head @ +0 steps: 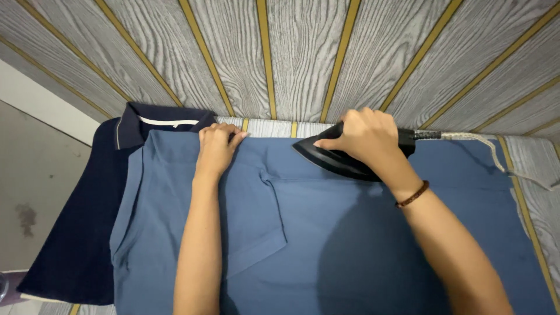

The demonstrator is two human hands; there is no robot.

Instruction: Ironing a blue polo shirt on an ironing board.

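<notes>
At 12 o'clock my right hand (pixel 368 138) grips the black iron (pixel 344 161); my left hand (pixel 217 147) lies flat on the blue shirt (pixel 326 245), fingers risking a burn.

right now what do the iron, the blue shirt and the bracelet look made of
Iron: black, smooth, faintly glossy shell, probably plastic or coated metal. Blue shirt: matte fabric with a fine knit-like texture, likely cotton or a blend. Bracelet: small brown beads, possibly wood.
</notes>
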